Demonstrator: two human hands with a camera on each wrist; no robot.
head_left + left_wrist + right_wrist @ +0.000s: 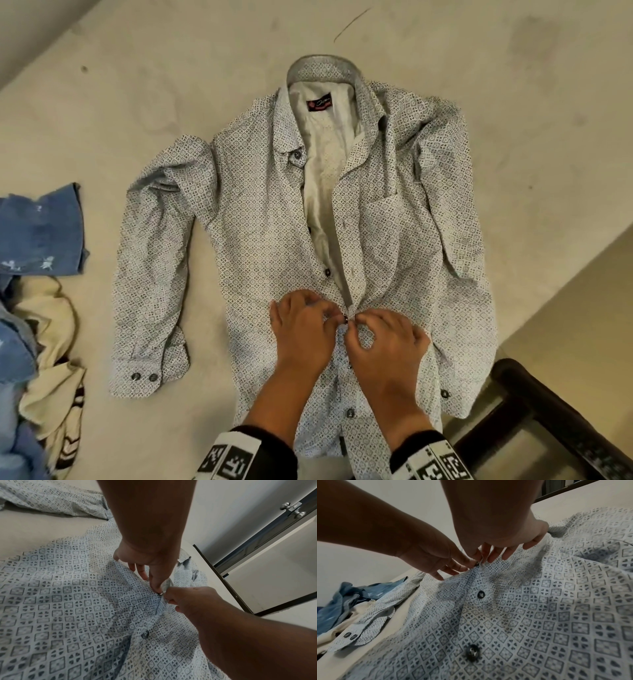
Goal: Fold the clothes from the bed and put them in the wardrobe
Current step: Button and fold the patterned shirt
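Pile at left: blue denim clothes (41, 229) and a cream garment (51, 342) are heaped at the left edge of the bed (137, 85), apart from the shirt.
Shirt: a patterned button shirt (267, 212) is spread face up in the middle of the bed, collar away from the person, sleeves laid down both sides; the front is open above the hands and closed below them.
Left hand: the left hand (303, 329) is curled, with the button (346, 319) pinched at the front edge.
Right hand: the right hand (387, 337) is curled, with the opposite edge of the shirt pinched just beside the button.
Step judged: a button is being done up; folding is not yet begun.
Handling judged: the cloth is thin, light and limp and is expected to crease and slide easily; shoulders and hem are judged the best places to hold for folding.
Surface: a plain beige sheet, flat, slightly marked.
Room: a dark wooden bed frame (548, 411) at right; a door with metal knobs (291, 509) beyond.
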